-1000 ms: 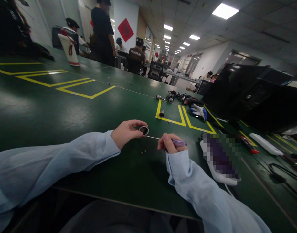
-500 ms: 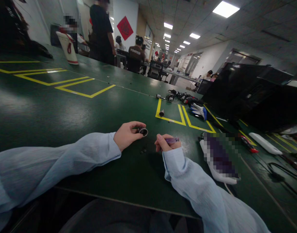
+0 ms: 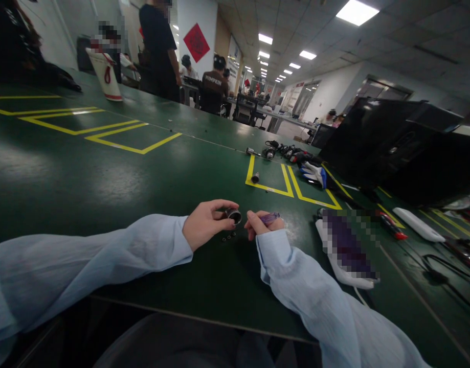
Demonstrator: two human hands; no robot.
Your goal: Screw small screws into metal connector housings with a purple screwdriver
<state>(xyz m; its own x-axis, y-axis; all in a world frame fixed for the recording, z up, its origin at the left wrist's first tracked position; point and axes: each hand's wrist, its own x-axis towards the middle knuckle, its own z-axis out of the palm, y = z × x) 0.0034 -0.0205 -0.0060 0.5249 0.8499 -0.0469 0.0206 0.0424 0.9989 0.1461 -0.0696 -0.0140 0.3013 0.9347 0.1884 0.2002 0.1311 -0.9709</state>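
Between the thumb and fingers of my left hand (image 3: 207, 223) is a round, hollow metal part (image 3: 233, 216), its open end turned toward my right hand. My right hand (image 3: 262, 225) is closed around a screwdriver with a see-through purple handle (image 3: 270, 219); its tip is hard to make out near the metal part. On the green table just below the metal part lie small dark ring-like pieces (image 3: 229, 237), three of them in a short row. Farther off, a small metal cup-shaped part (image 3: 255, 178) rests inside a yellow-taped outline.
A white device with a blurred screen (image 3: 348, 245) lies right of my right arm. Beyond are a blue-and-white glove (image 3: 313, 175), metal parts with cables (image 3: 284, 152), a red-and-black tool (image 3: 394, 227) and a black box (image 3: 388, 138). A paper cup (image 3: 106, 76) stands far left.
My left hand has moved slightly right and down with the metal part, closer to the screwdriver. A third small piece now shows beside the other two. My right hand has barely moved.
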